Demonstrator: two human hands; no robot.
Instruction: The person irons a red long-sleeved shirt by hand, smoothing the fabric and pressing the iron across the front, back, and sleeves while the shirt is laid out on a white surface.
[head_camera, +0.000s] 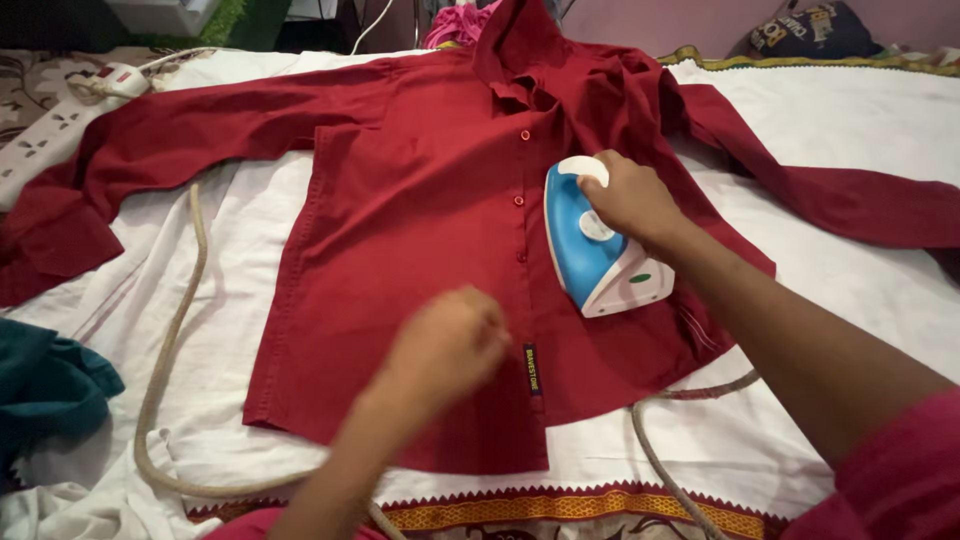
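Home interior, probably a bedroom: a white sheet with patterned border serves as ironing surface; 1 cushion and spare clothes lie around.

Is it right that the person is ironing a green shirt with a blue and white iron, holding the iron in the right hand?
Not quite. The shirt is dark red, not green, as the head view shows. The rest holds: the right hand grips the blue and white iron on the shirt.
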